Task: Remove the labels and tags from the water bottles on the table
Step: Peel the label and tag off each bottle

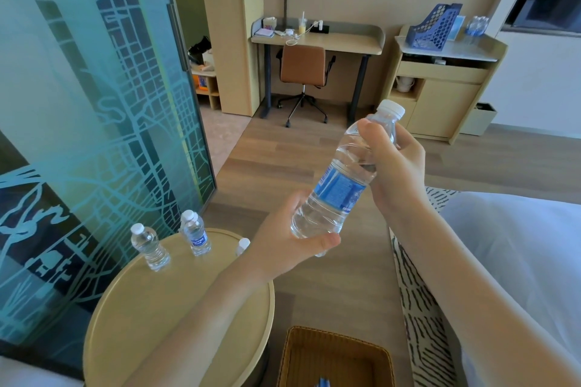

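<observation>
Between the fingers (pixel 372 133) of both hands, a tilted water bottle (pixel 341 179) shows its blue label (pixel 341 190) intact. Left hand (pixel 283 242) wraps the base; right hand (pixel 396 166) grips the shoulder under the cap. Left of the left fingers, a bare bottle (pixel 150 247) and a labelled bottle (pixel 195 234) stand on the round table (pixel 176 308)

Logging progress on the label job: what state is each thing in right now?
Held bottle: capped, tilted, blue label on.
Left hand: grips its base.
Right hand: grips its top.
Clear bottle: upright, capped, no label.
Labelled bottle: upright, capped, label on.
Basket: something blue inside.
</observation>
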Available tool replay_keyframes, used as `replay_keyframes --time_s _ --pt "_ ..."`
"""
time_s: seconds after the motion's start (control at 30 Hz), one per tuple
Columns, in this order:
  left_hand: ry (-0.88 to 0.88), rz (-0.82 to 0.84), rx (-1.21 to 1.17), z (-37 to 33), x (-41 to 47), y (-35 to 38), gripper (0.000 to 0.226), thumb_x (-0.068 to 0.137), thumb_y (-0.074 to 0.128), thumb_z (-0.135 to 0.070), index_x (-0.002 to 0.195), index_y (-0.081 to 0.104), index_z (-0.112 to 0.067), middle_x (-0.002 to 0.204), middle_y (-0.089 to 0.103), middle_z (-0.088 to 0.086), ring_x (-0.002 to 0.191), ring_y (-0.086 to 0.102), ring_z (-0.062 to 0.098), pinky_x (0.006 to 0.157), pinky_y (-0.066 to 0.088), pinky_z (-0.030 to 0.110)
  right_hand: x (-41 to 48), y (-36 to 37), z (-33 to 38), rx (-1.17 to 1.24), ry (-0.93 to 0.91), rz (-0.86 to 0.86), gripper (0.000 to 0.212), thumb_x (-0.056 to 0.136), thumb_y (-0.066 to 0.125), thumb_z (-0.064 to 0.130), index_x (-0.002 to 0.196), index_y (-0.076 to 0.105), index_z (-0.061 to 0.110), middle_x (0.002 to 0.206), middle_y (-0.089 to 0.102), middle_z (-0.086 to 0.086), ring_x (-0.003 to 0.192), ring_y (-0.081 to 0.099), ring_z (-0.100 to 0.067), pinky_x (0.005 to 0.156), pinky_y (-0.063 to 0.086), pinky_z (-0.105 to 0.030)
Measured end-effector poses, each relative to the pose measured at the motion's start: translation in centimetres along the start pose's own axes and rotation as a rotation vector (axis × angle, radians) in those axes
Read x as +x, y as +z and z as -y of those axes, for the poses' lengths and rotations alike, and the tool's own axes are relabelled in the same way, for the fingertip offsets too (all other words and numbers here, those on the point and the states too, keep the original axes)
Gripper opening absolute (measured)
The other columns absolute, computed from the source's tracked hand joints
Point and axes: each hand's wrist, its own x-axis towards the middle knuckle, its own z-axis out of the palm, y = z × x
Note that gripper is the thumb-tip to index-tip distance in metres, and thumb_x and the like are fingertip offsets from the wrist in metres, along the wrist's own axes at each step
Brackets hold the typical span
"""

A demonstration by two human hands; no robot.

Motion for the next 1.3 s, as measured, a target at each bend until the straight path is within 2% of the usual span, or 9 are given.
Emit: replay_keyframes --time_s 0.2,0.33,0.5,0.63,0.77,0.87,1.03,1.17,1.3 --pt "0.029 -0.092 -0.061 0.3 -0.3 1.3 0.053 0.067 0.079 -0.044 0.114 0.055 -0.044 0.099 0.072 -0.013 0.091 0.070 0.008 0.070 0.055 0.022 0.2 -0.2 0.2 0.027 0.042 0.043 0.007 0.080 0.077 0.026 0.084 0.073 0.022 0.072 0.071 0.006 0.071 0.071 -0.013 0.066 0.059 -0.027" --pt "0.030 -0.155 -0.115 0.7 -0.5 2.0 0.056 0.073 0.077 -0.044 0.124 0.055 -0.039 0.105 0.070 -0.007 0.101 0.068 0.016 0.078 0.060 0.032 0.7 -0.4 0.1 -0.012 0.061 0.108 0.018 0.087 0.075 0.027 0.100 0.070 0.017 0.080 0.073 0.005 0.079 0.072 -0.015 0.075 0.060 -0.032" --pt "0.023 -0.218 -0.216 0.8 -0.8 2.9 0.051 0.077 0.077 -0.035 0.124 0.056 -0.037 0.104 0.070 -0.007 0.101 0.068 0.018 0.068 0.057 0.023 0.9 -0.2 0.3 -0.194 0.040 0.214 0.033 0.092 0.070 0.033 0.116 0.066 0.011 0.096 0.072 0.001 0.088 0.072 -0.014 0.085 0.060 -0.037" --pt "0.030 -0.323 -0.220 0.9 -0.5 2.9 0.057 0.072 0.076 -0.045 0.124 0.056 -0.037 0.106 0.069 -0.007 0.101 0.067 0.019 0.082 0.059 0.039 -0.8 -0.4 -0.7 -0.320 0.043 0.080 0.056 0.086 0.075 0.043 0.133 0.049 0.025 0.116 0.069 -0.001 0.103 0.070 -0.011 0.088 0.058 -0.036" --pt "0.065 -0.394 -0.246 0.6 -0.2 2.9 0.064 0.068 0.075 -0.053 0.125 0.056 -0.032 0.109 0.067 0.004 0.102 0.066 0.026 0.087 0.055 0.054 -3.4 0.0 -2.2 -0.460 -0.110 -0.048 0.049 0.081 0.080 0.044 0.112 0.048 0.024 0.109 0.058 -0.001 0.089 0.060 -0.007 0.070 0.047 -0.010" --pt "0.107 -0.410 -0.220 0.6 -0.1 3.2 0.055 0.074 0.079 -0.045 0.122 0.056 -0.033 0.107 0.068 0.003 0.100 0.066 0.026 0.086 0.056 0.052 -4.6 1.4 -2.9 -0.531 -0.174 -0.044 0.050 0.076 0.083 0.044 0.095 0.041 0.023 0.097 0.051 -0.001 0.083 0.053 -0.013 0.065 0.041 -0.008" --pt "0.183 -0.459 -0.111 0.5 -0.2 3.1 0.051 0.075 0.078 -0.038 0.111 0.051 -0.062 0.105 0.066 -0.017 0.101 0.066 0.010 0.080 0.054 0.023 -4.8 3.3 -3.9 -0.572 -0.237 -0.089 0.056 0.073 0.085 0.036 0.089 0.033 0.023 0.089 0.038 0.008 0.078 0.043 -0.010 0.066 0.038 -0.008" --pt "0.152 -0.457 -0.196 0.9 -0.1 3.0 0.050 0.075 0.078 -0.033 0.120 0.057 -0.030 0.105 0.070 -0.004 0.099 0.067 0.020 0.082 0.057 0.040 -4.7 2.8 -4.6 -0.573 -0.258 -0.079 0.051 0.077 0.081 0.028 0.081 0.030 0.032 0.086 0.043 0.006 0.075 0.044 -0.011 0.066 0.038 -0.008" --pt "0.108 -0.453 -0.233 1.2 -0.1 2.9 0.053 0.077 0.078 -0.039 0.123 0.056 -0.028 0.102 0.068 0.009 0.095 0.065 0.034 0.082 0.054 0.058 -4.7 2.2 -5.1 -0.506 -0.251 -0.052 0.037 0.079 0.077 0.024 0.084 0.040 0.028 0.081 0.055 0.008 0.069 0.054 -0.011 0.059 0.044 -0.011"
